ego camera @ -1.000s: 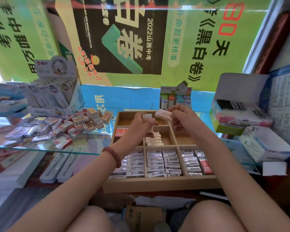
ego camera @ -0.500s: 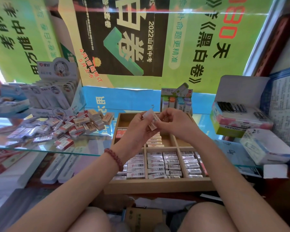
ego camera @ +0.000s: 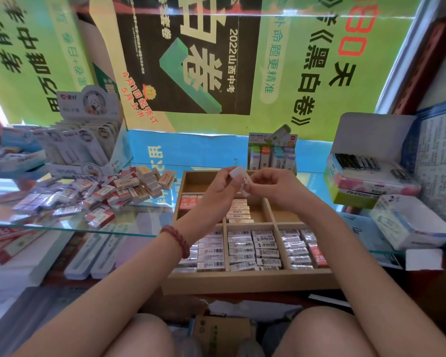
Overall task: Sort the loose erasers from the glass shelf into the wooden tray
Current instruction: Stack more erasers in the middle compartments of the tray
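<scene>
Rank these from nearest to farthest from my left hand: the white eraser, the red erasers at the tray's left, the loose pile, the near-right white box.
1. White eraser: pinched in fingers of the left hand.
2. Red erasers: tray's left, right beside the hand.
3. Loose pile: glass shelf, to the left.
4. White box: far right, near edge.

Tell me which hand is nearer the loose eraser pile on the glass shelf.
Left. The left hand, pinching white erasers with the right, is over the wooden tray's back, just right of the pile; the right hand sits farther right, beyond the left.
</scene>
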